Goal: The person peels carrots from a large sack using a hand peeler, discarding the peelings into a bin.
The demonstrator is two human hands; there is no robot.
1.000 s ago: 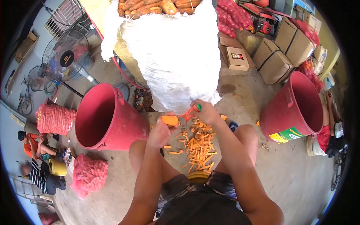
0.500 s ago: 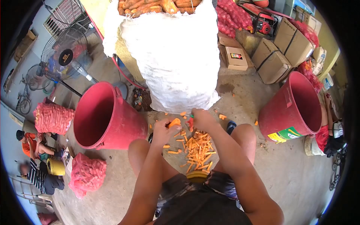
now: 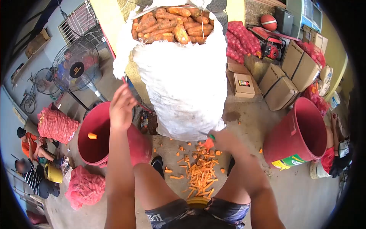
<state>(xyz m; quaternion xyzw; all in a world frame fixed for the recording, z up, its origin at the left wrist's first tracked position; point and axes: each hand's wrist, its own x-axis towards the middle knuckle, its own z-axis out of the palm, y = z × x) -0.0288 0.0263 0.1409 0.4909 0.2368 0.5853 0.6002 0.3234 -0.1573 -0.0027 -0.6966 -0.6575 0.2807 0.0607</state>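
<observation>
My left hand [image 3: 122, 106] is raised beside the rim of the left red bin [image 3: 141, 143], fingers apart and holding nothing. An orange carrot piece [image 3: 92, 136] is in the air over that bin's opening. My right hand [image 3: 225, 141] is closed on a knife [image 3: 211, 136] with a green and red handle, its blade pointing left near the foot of the white sack [image 3: 183, 84]. Whole carrots [image 3: 164, 24] fill the sack's open top. Between my legs, cut carrot sticks and ends [image 3: 200, 168] lie in a heap.
Another red bin [image 3: 289, 133] stands at the right. At the left are a standing fan [image 3: 76, 69], red mesh sacks [image 3: 85, 187] and two seated people [image 3: 32, 143]. Cardboard boxes [image 3: 278, 87] and a red machine [image 3: 271, 49] are at the back right. Another person sits at the far right.
My left hand has moved up and left and let go of the carrot piece. The knife hand has shifted right. The view has tilted up, showing more of the sack's carrots.
</observation>
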